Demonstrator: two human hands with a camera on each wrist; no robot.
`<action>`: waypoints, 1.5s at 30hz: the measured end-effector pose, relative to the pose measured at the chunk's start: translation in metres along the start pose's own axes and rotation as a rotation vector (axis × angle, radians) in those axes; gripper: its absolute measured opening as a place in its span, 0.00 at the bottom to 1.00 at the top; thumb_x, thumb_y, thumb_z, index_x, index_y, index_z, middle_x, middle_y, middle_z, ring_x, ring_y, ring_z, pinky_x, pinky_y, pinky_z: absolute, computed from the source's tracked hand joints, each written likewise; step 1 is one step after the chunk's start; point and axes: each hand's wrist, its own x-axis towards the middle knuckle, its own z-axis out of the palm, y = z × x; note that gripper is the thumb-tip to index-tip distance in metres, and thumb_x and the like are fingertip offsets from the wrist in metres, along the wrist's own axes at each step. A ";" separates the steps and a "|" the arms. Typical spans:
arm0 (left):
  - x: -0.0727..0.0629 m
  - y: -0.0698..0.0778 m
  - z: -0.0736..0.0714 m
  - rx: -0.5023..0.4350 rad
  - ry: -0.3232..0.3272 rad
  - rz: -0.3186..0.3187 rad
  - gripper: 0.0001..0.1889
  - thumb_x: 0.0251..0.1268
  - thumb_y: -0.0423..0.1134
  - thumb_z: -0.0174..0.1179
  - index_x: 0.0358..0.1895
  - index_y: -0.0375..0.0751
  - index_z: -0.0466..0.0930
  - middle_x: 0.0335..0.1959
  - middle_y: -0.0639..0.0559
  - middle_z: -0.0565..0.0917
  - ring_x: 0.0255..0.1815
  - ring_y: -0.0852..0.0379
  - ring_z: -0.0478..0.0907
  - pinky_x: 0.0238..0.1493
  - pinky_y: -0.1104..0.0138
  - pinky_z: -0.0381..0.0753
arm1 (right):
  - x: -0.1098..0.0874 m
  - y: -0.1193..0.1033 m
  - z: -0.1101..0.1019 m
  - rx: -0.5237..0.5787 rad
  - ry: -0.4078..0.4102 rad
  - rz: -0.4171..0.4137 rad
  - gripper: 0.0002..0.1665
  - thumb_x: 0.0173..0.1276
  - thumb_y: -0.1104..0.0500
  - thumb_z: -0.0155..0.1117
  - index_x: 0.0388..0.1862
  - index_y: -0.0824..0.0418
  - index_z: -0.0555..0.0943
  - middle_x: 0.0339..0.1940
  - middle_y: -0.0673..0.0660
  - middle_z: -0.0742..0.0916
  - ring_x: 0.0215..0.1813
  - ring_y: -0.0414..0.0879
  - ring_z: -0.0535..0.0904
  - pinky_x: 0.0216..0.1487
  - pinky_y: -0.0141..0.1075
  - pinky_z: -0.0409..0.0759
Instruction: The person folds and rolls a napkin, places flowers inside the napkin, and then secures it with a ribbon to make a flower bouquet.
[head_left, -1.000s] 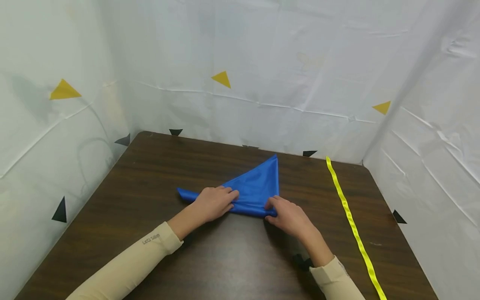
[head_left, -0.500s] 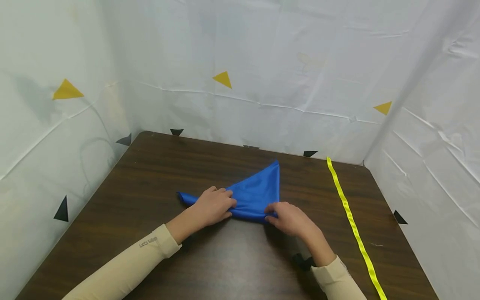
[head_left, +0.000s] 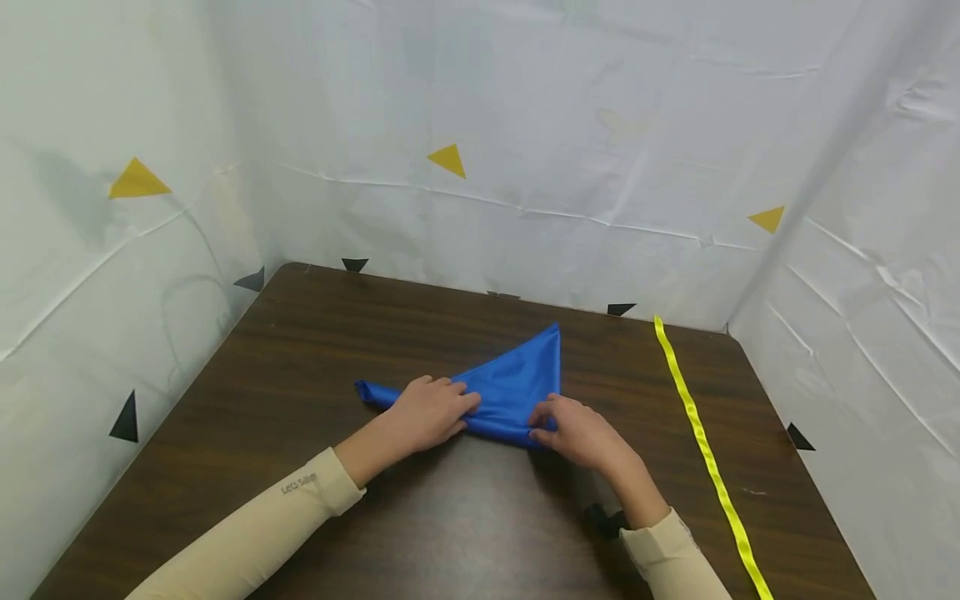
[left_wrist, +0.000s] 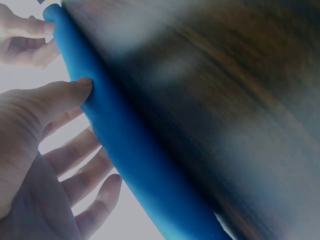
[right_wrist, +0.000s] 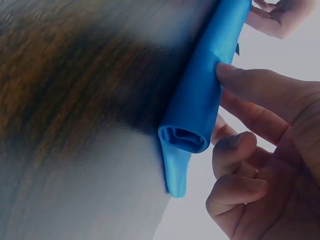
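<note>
A blue satiny cloth [head_left: 517,379] lies on the table, its near edge rolled into a tube and its far part a flat triangle pointing away. My left hand [head_left: 427,414] holds the middle of the roll, its thumb [left_wrist: 75,93] against the near side and its fingers over the far side. At the roll's right end, my right hand [head_left: 581,433] pinches the cloth between thumb [right_wrist: 245,77] and forefinger, while its other fingers curl beside it. The spiral open end of the blue roll [right_wrist: 185,137] shows in the right wrist view.
A long yellow ribbon [head_left: 701,446] runs from front to back along the right side of the dark wood table [head_left: 465,525]. White sheeting [head_left: 525,100] with yellow and black triangles stands around the table's back and sides.
The cloth's far tip and rolled edge have come slightly nearer to me. The roll's left end now shows a round opening. Both hands have shifted only a little along the roll.
</note>
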 end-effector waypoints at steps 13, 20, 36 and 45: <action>0.020 -0.020 0.018 -0.118 -0.097 -0.062 0.09 0.82 0.51 0.61 0.55 0.58 0.85 0.50 0.55 0.86 0.45 0.56 0.85 0.42 0.56 0.87 | -0.003 -0.003 0.001 -0.003 0.046 0.037 0.13 0.71 0.53 0.79 0.49 0.53 0.86 0.46 0.52 0.88 0.44 0.46 0.83 0.52 0.47 0.87; 0.017 -0.020 0.014 -0.155 -0.102 -0.048 0.11 0.81 0.50 0.62 0.58 0.56 0.85 0.52 0.54 0.86 0.49 0.54 0.84 0.46 0.55 0.87 | -0.003 -0.004 0.005 -0.108 0.056 0.040 0.14 0.70 0.51 0.79 0.52 0.52 0.89 0.50 0.51 0.91 0.50 0.47 0.87 0.54 0.50 0.87; 0.006 -0.014 0.005 -0.152 -0.129 0.047 0.15 0.77 0.57 0.67 0.56 0.55 0.88 0.48 0.54 0.84 0.44 0.57 0.80 0.46 0.59 0.85 | -0.011 -0.008 -0.002 -0.070 -0.006 0.010 0.12 0.76 0.57 0.72 0.55 0.56 0.90 0.53 0.54 0.92 0.59 0.52 0.88 0.61 0.55 0.86; 0.010 -0.017 0.009 -0.070 -0.073 0.053 0.13 0.79 0.54 0.65 0.56 0.57 0.92 0.43 0.56 0.83 0.41 0.57 0.79 0.39 0.63 0.80 | -0.002 0.001 -0.001 -0.027 0.036 0.015 0.12 0.77 0.53 0.72 0.54 0.55 0.89 0.50 0.53 0.91 0.53 0.49 0.87 0.58 0.53 0.86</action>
